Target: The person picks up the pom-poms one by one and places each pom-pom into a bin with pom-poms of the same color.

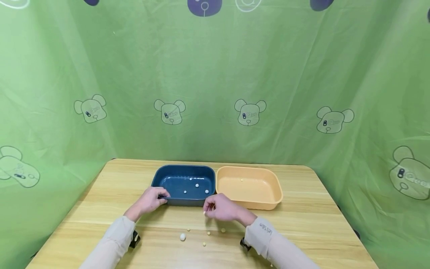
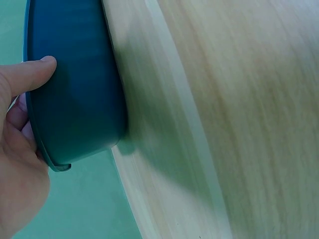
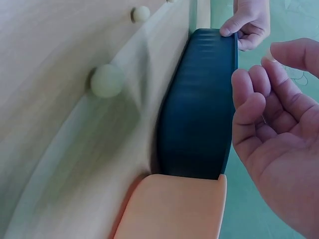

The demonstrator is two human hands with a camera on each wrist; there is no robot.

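Observation:
My left hand [image 1: 152,200] grips the near rim of a dark blue plastic tray [image 1: 176,201] at its left corner. In the left wrist view the thumb [image 2: 42,69] lies over the tray's outer wall, with the other fingers behind the rim. Between thumb and index finger, my right hand [image 1: 221,208] pinches a small whitish ball [image 3: 270,54], mostly hidden by the fingertips. That hand hovers just in front of where the two trays meet. Several white balls [image 1: 197,185] lie inside the blue tray. One small yellowish ball [image 1: 241,180] lies in the peach tray [image 1: 258,205].
On the wooden table [image 1: 302,231], nearer the person, lie a larger white ball [image 1: 183,237] and several small yellowish balls [image 1: 223,230]. Both trays stand side by side toward the table's back edge. A green printed curtain [image 1: 208,142] hangs behind and on both sides.

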